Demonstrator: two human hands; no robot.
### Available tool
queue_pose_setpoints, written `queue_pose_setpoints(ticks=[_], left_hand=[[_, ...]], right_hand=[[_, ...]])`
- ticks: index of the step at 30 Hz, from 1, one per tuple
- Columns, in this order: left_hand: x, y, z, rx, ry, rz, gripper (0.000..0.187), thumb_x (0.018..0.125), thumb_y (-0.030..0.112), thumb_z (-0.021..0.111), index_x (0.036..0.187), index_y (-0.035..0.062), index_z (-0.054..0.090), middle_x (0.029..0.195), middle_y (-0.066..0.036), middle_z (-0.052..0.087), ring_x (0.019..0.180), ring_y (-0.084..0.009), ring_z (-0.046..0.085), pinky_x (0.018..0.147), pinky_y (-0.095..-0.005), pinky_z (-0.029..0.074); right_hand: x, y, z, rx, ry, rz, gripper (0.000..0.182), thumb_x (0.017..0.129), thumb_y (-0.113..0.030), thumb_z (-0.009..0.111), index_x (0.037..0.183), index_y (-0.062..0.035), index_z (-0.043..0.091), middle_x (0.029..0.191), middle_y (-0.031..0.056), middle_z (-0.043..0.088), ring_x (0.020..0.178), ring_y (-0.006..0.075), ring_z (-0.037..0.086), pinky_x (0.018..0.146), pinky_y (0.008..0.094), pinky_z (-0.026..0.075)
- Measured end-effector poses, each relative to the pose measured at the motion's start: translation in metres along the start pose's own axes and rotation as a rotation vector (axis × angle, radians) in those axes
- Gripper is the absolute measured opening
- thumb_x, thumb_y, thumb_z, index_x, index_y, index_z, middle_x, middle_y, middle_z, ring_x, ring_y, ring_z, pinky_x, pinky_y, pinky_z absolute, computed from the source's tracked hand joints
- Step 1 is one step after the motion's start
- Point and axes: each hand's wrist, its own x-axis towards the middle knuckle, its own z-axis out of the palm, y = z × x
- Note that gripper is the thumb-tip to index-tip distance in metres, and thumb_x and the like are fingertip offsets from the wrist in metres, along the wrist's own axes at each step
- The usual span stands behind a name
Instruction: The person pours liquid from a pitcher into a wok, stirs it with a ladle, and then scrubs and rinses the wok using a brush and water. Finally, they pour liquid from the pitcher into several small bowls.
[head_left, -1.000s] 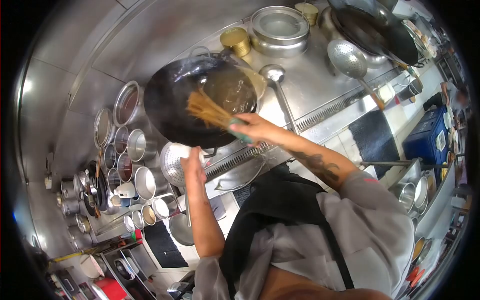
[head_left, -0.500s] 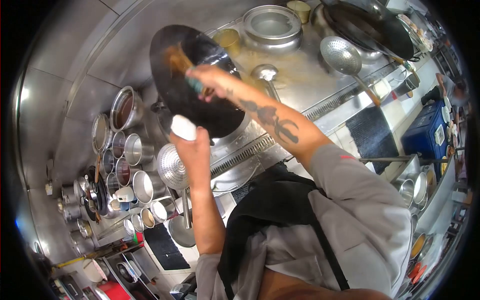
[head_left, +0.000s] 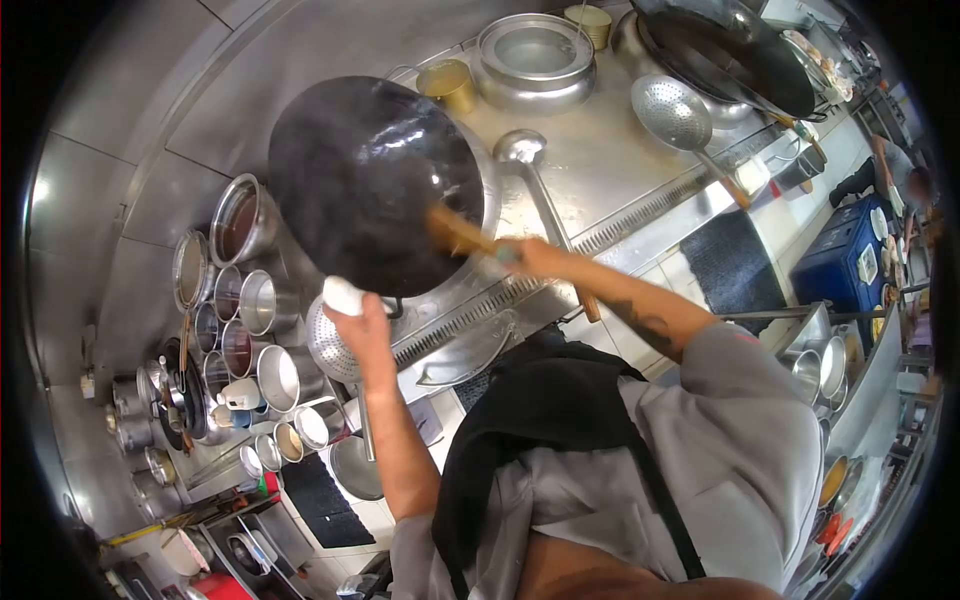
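Observation:
A large black wok (head_left: pixel 365 180) sits tilted over the steel range, its dark inside facing me. My left hand (head_left: pixel 366 332) is closed on a folded white cloth (head_left: pixel 343 296) at the wok's near rim; the cloth and fingers hide what lies under them. My right hand (head_left: pixel 532 258) is closed round the handle of a wooden wok brush (head_left: pixel 460 234), blurred by motion, with its bristle end over the wok's near right side. Right of the wok, a ladle (head_left: pixel 522 147) rests on the steel top.
A perforated skimmer (head_left: pixel 672 110) lies to the right, near another black wok (head_left: pixel 735 60). Behind stand a steel pot (head_left: pixel 535 55) and a yellowish can (head_left: pixel 447 86). Several metal containers (head_left: pixel 268 302) crowd the left. A second strainer (head_left: pixel 330 342) is beside my left wrist.
My right hand has drawn the brush from the wok's far left side toward its near right edge. The wok has tipped, showing more of its inside. My left hand has shifted slightly down and left.

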Motion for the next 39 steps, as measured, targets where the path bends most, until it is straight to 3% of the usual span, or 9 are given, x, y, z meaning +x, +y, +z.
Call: queue_pose_setpoints(ticks=[4,10,15,22,27,31,34,37,39], left_hand=[[-0.008,-0.065,-0.020,-0.296,-0.077,-0.362,0.046,0.081,0.007,0.058,0.124,-0.0045,0.048,0.106,-0.014,0.061,0.090,-0.0209,0.062,0.074,-0.0315,0.051],[-0.035,-0.092,-0.003,-0.563,-0.014,-0.770,0.028,0.083,0.011,0.057,0.110,0.0039,0.056,0.091,-0.006,0.063,0.071,-0.0174,0.062,0.047,-0.0334,0.047],[-0.032,-0.126,0.022,-0.738,-0.137,-0.908,0.018,0.085,0.027,0.060,0.098,0.0148,0.059,0.090,0.000,0.059,0.080,-0.0158,0.055,0.055,-0.0342,0.041],[-0.027,-0.120,0.061,-0.814,-0.069,-0.868,0.013,0.083,0.015,0.057,0.095,0.0104,0.055,0.078,-0.004,0.058,0.059,-0.0188,0.058,0.040,-0.0322,0.041],[-0.024,-0.124,0.048,-0.795,-0.221,-0.962,0.024,0.088,0.032,0.060,0.100,0.0120,0.054,0.083,-0.004,0.059,0.064,-0.0195,0.060,0.045,-0.0336,0.044],[-0.033,-0.131,0.003,-0.918,-0.412,-0.848,0.037,0.090,0.049,0.058,0.101,0.0134,0.053,0.085,-0.003,0.057,0.069,-0.0186,0.060,0.050,-0.0328,0.046],[-0.056,-0.178,-0.054,-0.724,-0.330,-0.831,0.037,0.090,0.040,0.059,0.111,0.0100,0.052,0.093,-0.005,0.059,0.073,-0.0153,0.060,0.052,-0.0297,0.046],[-0.085,-0.174,-0.093,-0.239,-0.190,-0.711,0.052,0.082,0.027,0.066,0.122,0.0005,0.046,0.100,-0.008,0.058,0.084,-0.0196,0.061,0.063,-0.0353,0.052],[-0.101,-0.197,-0.105,0.054,-0.218,-0.441,0.062,0.078,0.024,0.067,0.127,-0.0028,0.042,0.106,-0.015,0.057,0.091,-0.0286,0.061,0.077,-0.0409,0.051]], right_hand=[[0.016,0.027,-0.075,-0.366,0.453,0.155,0.046,0.085,-0.030,0.065,0.123,-0.0061,0.056,0.088,0.0219,0.067,0.079,0.0357,0.065,0.074,0.0427,0.051],[-0.029,0.044,-0.032,-0.150,0.444,0.256,0.050,0.082,-0.036,0.065,0.122,-0.0063,0.056,0.099,0.0237,0.066,0.092,0.0393,0.064,0.084,0.0443,0.050],[-0.048,0.060,0.039,-0.448,0.353,0.414,0.048,0.085,-0.034,0.062,0.120,-0.0030,0.057,0.101,0.0262,0.064,0.095,0.0413,0.063,0.084,0.0479,0.051],[-0.052,0.079,0.028,-0.721,0.435,0.456,0.044,0.085,-0.025,0.064,0.118,-0.0016,0.049,0.105,0.0272,0.059,0.097,0.0446,0.060,0.086,0.0499,0.050],[-0.047,0.086,0.013,-0.537,0.360,0.605,0.049,0.076,-0.016,0.069,0.117,0.0001,0.048,0.107,0.0296,0.061,0.104,0.0416,0.061,0.089,0.0492,0.049],[-0.046,0.125,-0.007,-0.400,0.647,0.489,0.042,0.074,-0.015,0.068,0.108,0.0059,0.053,0.095,0.0297,0.064,0.095,0.0440,0.064,0.082,0.0479,0.052],[-0.061,0.075,-0.036,0.032,0.682,0.573,0.039,0.075,-0.016,0.063,0.107,0.0071,0.059,0.088,0.0293,0.065,0.089,0.0420,0.066,0.079,0.0464,0.051],[-0.061,0.115,-0.051,-0.101,0.888,0.343,0.044,0.076,-0.017,0.064,0.111,0.0083,0.059,0.089,0.0295,0.065,0.085,0.0411,0.066,0.076,0.0460,0.052],[-0.048,0.137,-0.084,-0.204,0.939,0.240,0.038,0.080,-0.016,0.063,0.108,0.0088,0.057,0.071,0.0199,0.061,0.061,0.0290,0.061,0.055,0.0403,0.049]])
